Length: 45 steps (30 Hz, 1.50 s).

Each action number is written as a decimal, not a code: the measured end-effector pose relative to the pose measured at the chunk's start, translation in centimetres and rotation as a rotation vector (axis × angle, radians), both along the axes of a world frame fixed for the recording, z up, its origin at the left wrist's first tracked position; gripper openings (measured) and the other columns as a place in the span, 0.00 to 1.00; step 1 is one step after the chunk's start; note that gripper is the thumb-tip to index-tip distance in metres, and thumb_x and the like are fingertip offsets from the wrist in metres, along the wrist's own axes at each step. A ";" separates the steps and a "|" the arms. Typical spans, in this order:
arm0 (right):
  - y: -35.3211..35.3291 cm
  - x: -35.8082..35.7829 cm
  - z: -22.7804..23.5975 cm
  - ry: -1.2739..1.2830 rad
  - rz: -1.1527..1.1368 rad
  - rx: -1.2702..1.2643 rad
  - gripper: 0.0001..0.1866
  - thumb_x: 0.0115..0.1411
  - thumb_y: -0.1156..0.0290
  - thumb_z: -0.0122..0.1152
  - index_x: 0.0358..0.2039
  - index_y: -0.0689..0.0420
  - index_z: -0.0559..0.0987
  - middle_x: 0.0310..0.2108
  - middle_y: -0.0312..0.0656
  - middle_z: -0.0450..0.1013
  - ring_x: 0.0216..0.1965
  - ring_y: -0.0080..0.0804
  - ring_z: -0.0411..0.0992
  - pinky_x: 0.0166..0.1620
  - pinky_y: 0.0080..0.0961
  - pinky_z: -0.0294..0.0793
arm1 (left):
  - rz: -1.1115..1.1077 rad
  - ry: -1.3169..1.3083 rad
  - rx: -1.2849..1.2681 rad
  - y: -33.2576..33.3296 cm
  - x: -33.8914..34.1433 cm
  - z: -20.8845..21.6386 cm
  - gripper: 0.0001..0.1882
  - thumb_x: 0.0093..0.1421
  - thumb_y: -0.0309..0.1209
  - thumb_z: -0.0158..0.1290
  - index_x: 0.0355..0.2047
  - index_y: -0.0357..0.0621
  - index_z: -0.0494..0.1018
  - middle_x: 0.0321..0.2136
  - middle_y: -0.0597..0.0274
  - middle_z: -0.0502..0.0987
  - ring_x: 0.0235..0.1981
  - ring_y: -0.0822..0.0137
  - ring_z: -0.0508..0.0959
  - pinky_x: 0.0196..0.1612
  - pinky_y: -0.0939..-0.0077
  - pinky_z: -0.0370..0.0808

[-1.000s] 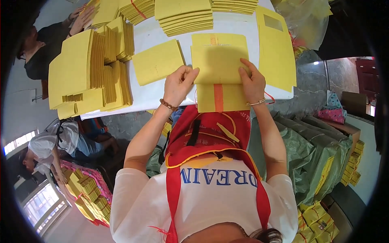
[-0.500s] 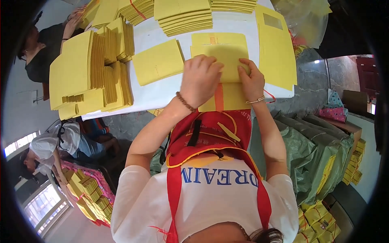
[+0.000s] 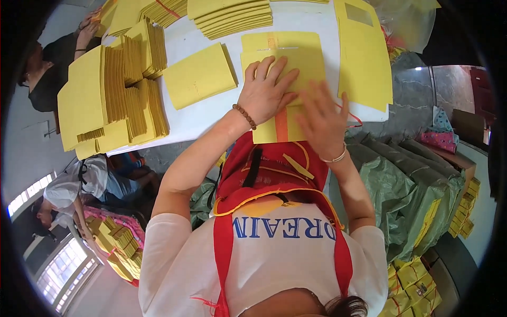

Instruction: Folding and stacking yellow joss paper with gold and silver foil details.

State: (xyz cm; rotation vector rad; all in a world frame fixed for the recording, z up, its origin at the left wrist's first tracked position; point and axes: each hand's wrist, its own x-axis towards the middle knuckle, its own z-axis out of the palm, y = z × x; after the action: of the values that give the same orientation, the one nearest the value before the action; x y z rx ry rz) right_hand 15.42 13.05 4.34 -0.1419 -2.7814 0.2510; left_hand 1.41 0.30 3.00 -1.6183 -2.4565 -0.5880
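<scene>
My left hand (image 3: 268, 87) lies open, its fingers spread flat on a folded yellow paper sheet (image 3: 309, 61). That sheet rests on the white table close to its front edge. Below the hands, another part of yellow paper with an orange strip (image 3: 281, 127) reaches over the edge toward my red apron. Beside the sheet's right side, my right hand (image 3: 323, 119) has its fingers stretched out, somewhat blurred by motion, with nothing seen in them. Whether its fingertips touch the paper, I cannot tell. A yellow paper stack (image 3: 198, 76) lies left of my left hand.
Tall stacks of folded yellow paper (image 3: 84, 92) fill the table's left side, and another pile (image 3: 232, 18) stands at the back. A large yellow sheet (image 3: 362, 63) lies at the right. Two people work at the left. Green-wrapped bundles (image 3: 391, 195) stand on the right.
My left hand has gone from curled fingers to lying flat on the sheet. The right hand has let go of the sheet's right edge and swung inward and down, fingers extended.
</scene>
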 end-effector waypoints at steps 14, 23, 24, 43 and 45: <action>1.2 0.6 -2.7 -0.127 0.081 -0.545 0.28 0.60 0.52 0.47 0.59 0.48 0.64 0.60 0.39 0.59 0.63 0.38 0.52 0.61 0.46 0.50 | -0.228 0.080 -0.070 -0.1 -0.9 1.3 0.23 0.44 0.41 0.59 0.40 0.47 0.70 0.38 0.63 0.70 0.39 0.61 0.70 0.37 0.67 0.66; 4.6 1.2 -1.9 0.160 -0.157 -1.667 0.25 0.67 0.56 0.37 0.56 0.60 0.64 0.49 0.44 0.70 0.53 0.35 0.66 0.56 0.32 0.63 | -0.018 0.340 -0.036 0.4 1.4 0.8 0.20 0.45 0.29 0.51 0.41 0.41 0.69 0.32 0.61 0.72 0.30 0.62 0.71 0.29 0.70 0.67; 4.3 1.2 -1.9 0.156 -0.154 -1.665 0.25 0.67 0.56 0.37 0.56 0.60 0.64 0.49 0.44 0.70 0.53 0.35 0.66 0.56 0.32 0.63 | -0.062 0.216 -0.012 0.2 0.8 0.6 0.21 0.44 0.27 0.51 0.43 0.41 0.69 0.33 0.61 0.73 0.30 0.62 0.72 0.30 0.69 0.68; 5.2 3.2 -3.2 0.257 -0.325 -1.971 0.21 0.64 0.57 0.46 0.52 0.54 0.68 0.44 0.36 0.71 0.47 0.29 0.68 0.47 0.28 0.66 | 0.253 0.197 -0.184 -13.7 -6.0 -2.0 0.28 0.47 0.28 0.53 0.51 0.49 0.67 0.50 0.62 0.69 0.44 0.59 0.68 0.47 0.62 0.62; 5.1 3.1 -3.2 0.231 -0.339 -1.982 0.20 0.63 0.57 0.48 0.52 0.54 0.68 0.43 0.35 0.71 0.47 0.29 0.68 0.47 0.28 0.66 | 0.242 0.137 -0.178 -14.0 -6.2 -2.0 0.27 0.49 0.30 0.53 0.52 0.49 0.66 0.51 0.60 0.68 0.45 0.58 0.67 0.48 0.62 0.61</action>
State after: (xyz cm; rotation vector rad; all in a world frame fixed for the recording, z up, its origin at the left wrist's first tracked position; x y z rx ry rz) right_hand 18.56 18.17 1.16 -0.8578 -1.2089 2.4062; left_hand -4.79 -13.67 0.99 -1.3353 -2.6076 -0.2225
